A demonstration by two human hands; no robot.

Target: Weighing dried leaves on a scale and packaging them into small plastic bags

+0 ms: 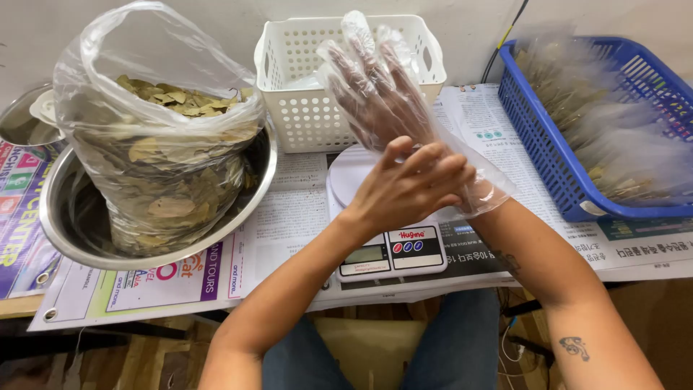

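My right hand (375, 90) is raised upright with fingers spread, inside a loose clear plastic glove (476, 191) whose cuff hangs open around the wrist. My bare left hand (408, 184) grips that glove at the cuff, just below the right palm. Both hands hover over a white digital kitchen scale (393, 253) lying on newspaper (289, 217). To the left, a clear plastic bag of dried leaves (162, 144) stands in a steel bowl (58, 224).
A white perforated plastic basket (303, 108) stands behind the hands. A blue plastic basket (548, 152) at the right holds several clear packets of leaves. A second metal bowl (18, 119) peeks in at the far left. The table's front edge runs below the scale.
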